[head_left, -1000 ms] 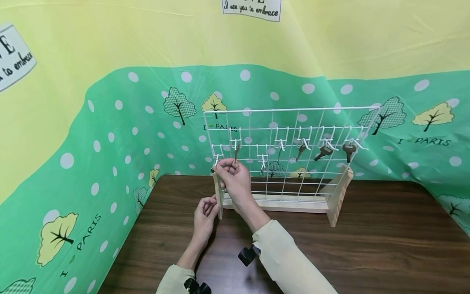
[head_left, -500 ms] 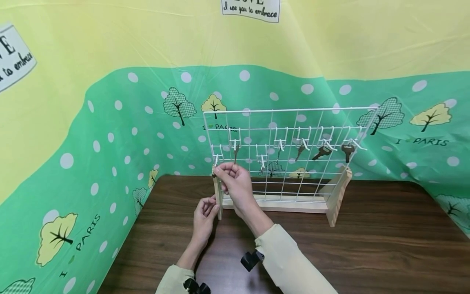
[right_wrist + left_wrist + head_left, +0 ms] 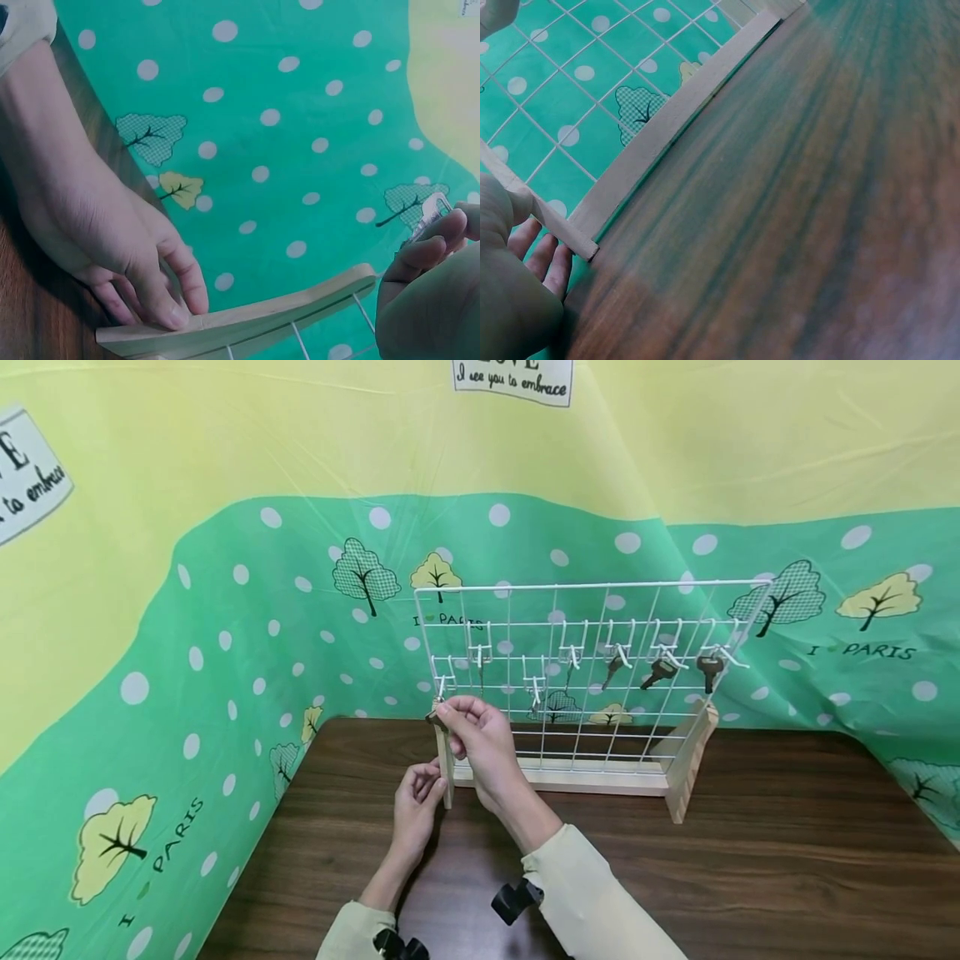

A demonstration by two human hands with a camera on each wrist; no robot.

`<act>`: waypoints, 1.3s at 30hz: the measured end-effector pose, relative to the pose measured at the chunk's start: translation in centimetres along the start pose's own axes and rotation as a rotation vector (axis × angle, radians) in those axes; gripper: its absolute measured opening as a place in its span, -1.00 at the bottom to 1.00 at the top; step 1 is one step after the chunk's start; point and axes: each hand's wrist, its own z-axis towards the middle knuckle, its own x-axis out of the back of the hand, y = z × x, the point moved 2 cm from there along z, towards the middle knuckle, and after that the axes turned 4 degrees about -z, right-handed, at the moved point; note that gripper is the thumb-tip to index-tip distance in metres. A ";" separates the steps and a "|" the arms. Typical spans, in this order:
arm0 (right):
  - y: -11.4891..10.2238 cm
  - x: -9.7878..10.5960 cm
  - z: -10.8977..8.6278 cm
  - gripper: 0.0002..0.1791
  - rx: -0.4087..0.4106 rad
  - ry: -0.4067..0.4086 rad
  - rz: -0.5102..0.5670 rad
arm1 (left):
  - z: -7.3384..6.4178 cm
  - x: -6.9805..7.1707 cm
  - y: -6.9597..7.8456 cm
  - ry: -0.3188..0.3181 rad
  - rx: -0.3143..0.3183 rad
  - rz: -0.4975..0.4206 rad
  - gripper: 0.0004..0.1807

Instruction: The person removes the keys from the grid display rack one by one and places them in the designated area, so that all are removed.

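Observation:
Low on the left side of a white wire grid rack (image 3: 585, 583), my right hand (image 3: 487, 747) pinches a small key (image 3: 433, 718) just below the leftmost hook (image 3: 444, 682). In the right wrist view a shiny metal part of the key (image 3: 433, 210) sticks out past the fingertips; the fingers cover the rest. Whether the key hangs on that hook I cannot tell. My left hand (image 3: 416, 810) holds the lower end of the rack's left wooden side piece (image 3: 559, 225), thumb on one face and fingers on the other.
More keys hang along the upper hooks, including a dark-headed key (image 3: 710, 668) at the far right. A lower hook (image 3: 534, 687) sits right of my right hand. The rack's right wooden side piece (image 3: 693, 760) stands on the brown table (image 3: 810, 860). Patterned cloth (image 3: 225, 710) encloses the back and left.
My right hand has moved slightly down, away from the leftmost hook, and the key shows more to the left of its fingertips. My left hand keeps its hold on the side piece.

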 end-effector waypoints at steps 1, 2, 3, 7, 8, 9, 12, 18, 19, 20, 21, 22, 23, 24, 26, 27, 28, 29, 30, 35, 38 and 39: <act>0.0 0.0 0.0 -0.96 0.002 -0.004 -0.001 | 0.0 0.0 0.0 0.000 0.000 0.001 -0.78; -0.1 0.0 -0.1 -0.95 0.003 -0.008 -0.002 | 0.0 0.0 0.0 0.001 0.000 0.001 -0.77; -0.1 -0.1 -0.1 -0.95 0.004 -0.010 -0.003 | 0.0 0.0 0.0 0.001 0.001 0.001 -0.77; 0.0 0.0 -0.2 -0.93 0.004 -0.016 0.000 | 0.0 0.1 0.0 0.002 0.008 -0.004 -0.76; 0.0 0.0 -0.2 -0.95 0.002 -0.014 0.003 | 0.0 0.0 0.0 0.001 0.009 -0.005 -0.76; 0.0 0.0 -0.2 -0.96 0.000 -0.012 0.006 | 0.0 0.0 0.0 0.000 0.009 -0.006 -0.76; -0.1 -0.1 -0.4 -0.97 -0.006 -0.004 0.014 | 0.0 0.1 -0.1 0.002 0.009 -0.002 -0.76; -0.2 -0.1 -0.9 -0.91 -0.003 -0.009 0.010 | 0.0 0.1 -0.1 0.009 0.008 0.007 -0.78; -0.2 0.0 -1.0 -0.90 -0.002 -0.008 0.006 | 0.0 0.1 -0.1 0.010 0.009 0.007 -0.78; -0.2 0.1 -1.1 -0.90 -0.002 -0.005 0.000 | 0.0 0.1 -0.1 0.010 0.009 0.007 -0.78; -0.1 0.2 -1.2 -0.90 0.001 -0.003 -0.012 | 0.0 0.1 -0.1 0.011 0.009 0.006 -0.78; 0.0 0.4 -1.3 -0.90 0.002 0.000 -0.024 | 0.0 0.0 -0.1 0.012 0.010 0.008 -0.78; 0.1 0.5 -1.4 -0.90 0.005 0.005 -0.041 | 0.0 0.0 -0.1 0.013 0.011 0.010 -0.78; 0.2 0.7 -1.4 -0.91 0.008 0.008 -0.060 | 0.0 0.0 -0.1 0.015 0.012 0.012 -0.78; 0.4 1.0 -1.6 -0.93 0.015 0.013 -0.103 | 0.0 0.0 0.0 0.018 0.014 0.015 -0.79; 0.5 1.2 -1.7 -0.94 0.023 0.014 -0.125 | 0.0 0.0 0.0 0.018 0.015 0.016 -0.79; 0.5 1.3 -1.7 -0.94 0.029 0.017 -0.146 | 0.0 0.0 0.1 0.019 0.016 0.018 -0.79; 0.6 1.5 -1.8 -0.95 0.035 0.021 -0.170 | 0.0 0.0 0.1 0.020 0.016 0.018 -0.79; 0.7 1.6 -1.9 -0.95 0.044 0.023 -0.190 | 0.0 0.0 0.1 0.021 0.016 0.019 -0.79; 0.8 2.2 -2.4 -0.93 0.114 0.014 -0.300 | -0.1 0.0 0.1 0.021 0.008 0.017 -0.79; 0.9 2.5 -2.6 -0.91 0.135 -0.013 -0.332 | -0.1 -0.1 0.1 0.018 0.003 0.015 -0.79; 0.9 2.7 -2.6 -0.90 0.136 -0.025 -0.334 | -0.1 -0.1 0.1 0.017 0.003 0.013 -0.79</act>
